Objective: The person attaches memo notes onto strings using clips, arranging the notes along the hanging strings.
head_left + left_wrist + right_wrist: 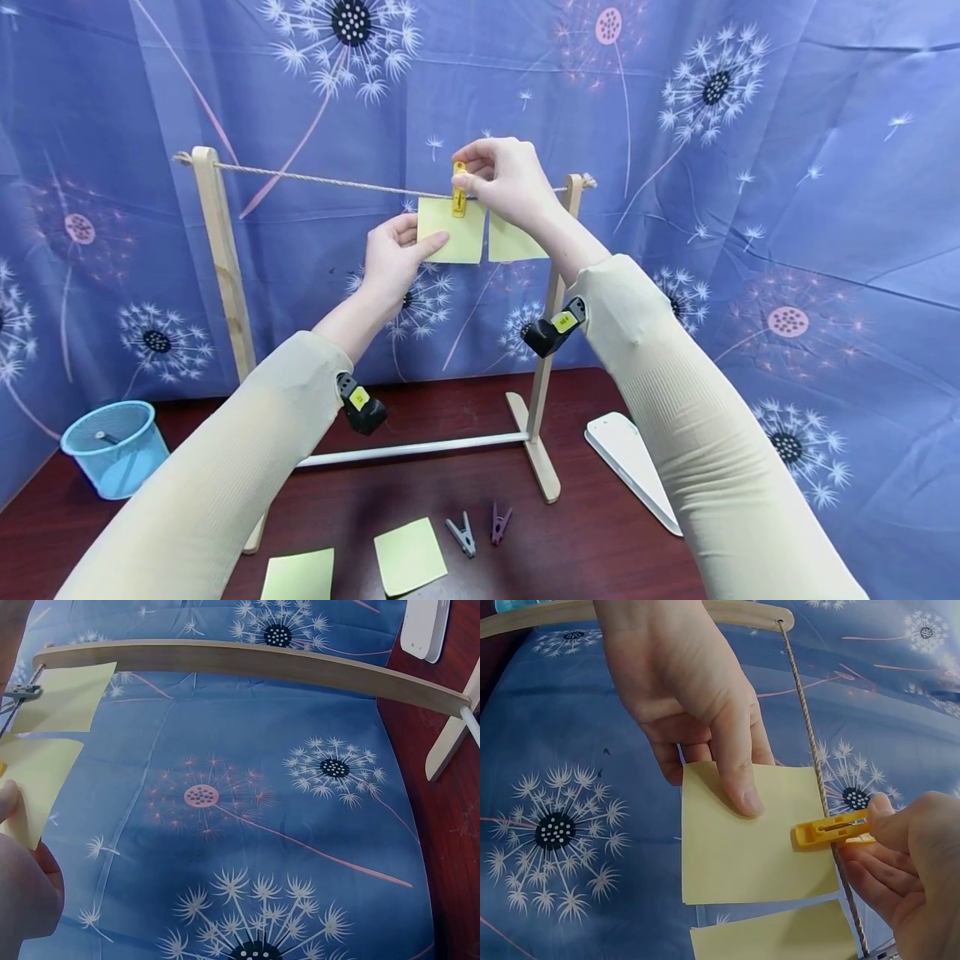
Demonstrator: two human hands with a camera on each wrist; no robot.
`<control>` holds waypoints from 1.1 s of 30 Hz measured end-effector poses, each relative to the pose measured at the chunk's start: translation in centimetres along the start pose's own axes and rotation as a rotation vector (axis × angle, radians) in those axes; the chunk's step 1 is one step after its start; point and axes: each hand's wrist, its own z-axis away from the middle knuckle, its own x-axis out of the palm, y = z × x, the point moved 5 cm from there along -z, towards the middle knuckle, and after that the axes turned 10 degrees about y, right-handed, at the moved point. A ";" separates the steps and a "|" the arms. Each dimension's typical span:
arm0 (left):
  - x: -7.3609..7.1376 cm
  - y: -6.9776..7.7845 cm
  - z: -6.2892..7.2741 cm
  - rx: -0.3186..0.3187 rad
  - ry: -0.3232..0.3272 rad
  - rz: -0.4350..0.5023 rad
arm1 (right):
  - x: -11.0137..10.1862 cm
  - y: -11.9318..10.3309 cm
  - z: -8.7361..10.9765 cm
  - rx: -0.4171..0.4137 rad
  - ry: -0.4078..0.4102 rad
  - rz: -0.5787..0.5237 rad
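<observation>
A yellow sticky note point(450, 237) hangs at the rope point(337, 182), pinched along its left side between the thumb and fingers of my left hand point(393, 258). My right hand point(510, 179) pinches a yellow clothespin point(829, 830) by its handle end; its other end lies over the note's top edge and the rope. Just to the right, a second yellow note point(513, 240) hangs on the rope, partly behind my right wrist. In the left wrist view a grey clothespin point(22, 692) sits at that second note's top edge.
The rope runs between two wooden posts point(225, 267). On the dark red table point(465, 475) lie two more notes point(410, 557), a grey clothespin point(462, 534) and a purple one point(501, 523). A blue mesh basket point(123, 467) stands left, a white tray point(633, 467) right.
</observation>
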 end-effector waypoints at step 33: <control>-2.2 -1.3 0.8 0.002 0.005 0.036 | 0.4 0.5 0.8 -0.022 0.084 -0.145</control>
